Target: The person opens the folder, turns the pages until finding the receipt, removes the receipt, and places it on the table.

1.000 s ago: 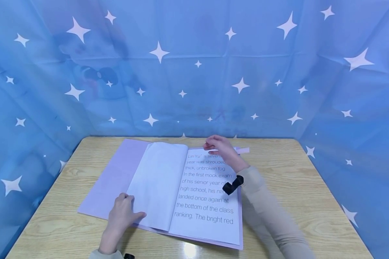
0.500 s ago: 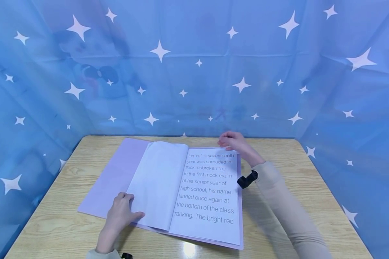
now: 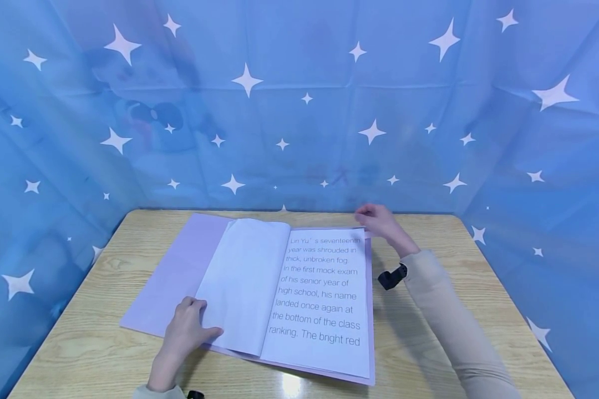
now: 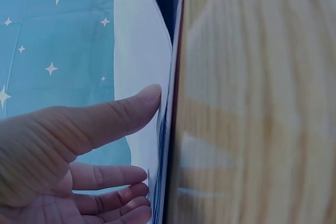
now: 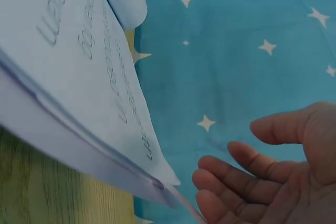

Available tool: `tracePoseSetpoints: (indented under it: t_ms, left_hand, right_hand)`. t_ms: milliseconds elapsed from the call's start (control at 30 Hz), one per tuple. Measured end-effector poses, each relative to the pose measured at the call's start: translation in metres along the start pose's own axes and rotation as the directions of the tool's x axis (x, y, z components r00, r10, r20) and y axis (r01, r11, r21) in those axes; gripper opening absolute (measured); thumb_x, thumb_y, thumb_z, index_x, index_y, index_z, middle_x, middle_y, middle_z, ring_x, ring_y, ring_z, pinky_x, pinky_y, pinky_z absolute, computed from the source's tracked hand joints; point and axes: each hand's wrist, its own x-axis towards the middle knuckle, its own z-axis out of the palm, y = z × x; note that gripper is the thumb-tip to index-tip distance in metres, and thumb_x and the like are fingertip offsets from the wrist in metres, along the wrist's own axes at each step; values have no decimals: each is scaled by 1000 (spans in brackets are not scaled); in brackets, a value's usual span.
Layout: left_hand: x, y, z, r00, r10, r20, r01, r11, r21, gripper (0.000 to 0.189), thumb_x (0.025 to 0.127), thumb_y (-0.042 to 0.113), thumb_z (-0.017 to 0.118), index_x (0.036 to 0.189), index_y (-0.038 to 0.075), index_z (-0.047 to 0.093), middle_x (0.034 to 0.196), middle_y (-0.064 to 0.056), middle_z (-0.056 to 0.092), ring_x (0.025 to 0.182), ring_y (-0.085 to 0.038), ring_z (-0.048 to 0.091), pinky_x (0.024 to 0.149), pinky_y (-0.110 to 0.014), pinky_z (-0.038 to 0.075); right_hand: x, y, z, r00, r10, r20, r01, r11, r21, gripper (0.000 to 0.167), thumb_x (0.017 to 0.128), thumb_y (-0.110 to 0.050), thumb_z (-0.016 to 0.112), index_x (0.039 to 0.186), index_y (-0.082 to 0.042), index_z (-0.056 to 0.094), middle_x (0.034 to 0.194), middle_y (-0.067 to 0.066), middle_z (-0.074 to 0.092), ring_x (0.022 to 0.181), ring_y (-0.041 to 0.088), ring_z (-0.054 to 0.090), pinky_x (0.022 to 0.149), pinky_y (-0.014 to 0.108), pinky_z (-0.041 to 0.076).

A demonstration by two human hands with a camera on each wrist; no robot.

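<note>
A book with a lilac cover point(image 3: 167, 277) lies spread on the table. Its left page point(image 3: 244, 277) is blank, and large printed text fills the right page point(image 3: 316, 305). My left hand point(image 3: 183, 330) rests at the lower left corner of the blank page, thumb and fingers spread. In the left wrist view the thumb point(image 4: 149, 98) lies along the page edge. My right hand point(image 3: 381, 221) is over the upper right corner of the book. The right wrist view shows its fingers point(image 5: 236, 182) loosely bent, holding nothing. A thin pale pink strip point(image 5: 184, 203) sticks out at that corner, close to the fingertips.
The wooden table point(image 3: 454, 288) extends on both sides of the book. A blue curtain point(image 3: 299, 122) with white stars hangs close behind the table and along its sides. Black wrist cameras, such as the right one point(image 3: 391, 277), are strapped on above the sleeves' cuffs.
My right hand has moved right, from above the top of the printed page to the book's upper right corner, uncovering the text. My left hand has stayed in place.
</note>
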Motion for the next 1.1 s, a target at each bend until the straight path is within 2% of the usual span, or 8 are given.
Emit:
tracePoseSetpoints:
  t_ms: [333,600,833,967,1100]
  left_hand:
    - [-1,1,0,1000,-7,8,7,1000,2,71,60,28,87,109,-14,58,108,-29,52,102,-47,51,78,-57,50]
    - [-2,1,0,1000,-7,3,7,1000,0,71,60,27,87,109,-14,58,108,-28,52,101,-46,52,78,-56,50]
    - [-1,1,0,1000,-2,-5,2,1000,1,71,60,26,87,110,-14,58,108,-30,52,101,-47,51,79,-57,50]
    - [-1,1,0,1000,9,-10,-9,1000,3,72,59,28,87,109,-14,58,107,-30,52,100,-48,52,79,-57,50]
    - [-1,2,1,1000,8,-15,-8,1000,7,72,59,28,88,109,-15,58,108,-31,52,101,-48,52,80,-57,50]
  right_hand:
    - [0,7,-2,1000,15,17,-13,998,-64,26,94,-12,49,108,8,58,101,22,60,89,32,57,69,27,45]
    - [1,7,0,995,84,58,-86,996,28,33,96,-16,48,118,9,53,104,25,61,78,25,58,66,29,53]
    - [1,5,2,992,98,84,-106,991,87,38,92,-13,55,123,7,49,95,19,60,65,17,53,60,27,49]
    - [0,1,3,983,131,126,-151,976,160,39,93,-15,55,125,5,48,97,16,58,69,17,53,62,26,49]
    - [-2,-3,4,969,152,193,-186,967,176,46,94,-19,54,131,6,43,102,18,56,77,19,55,66,27,51]
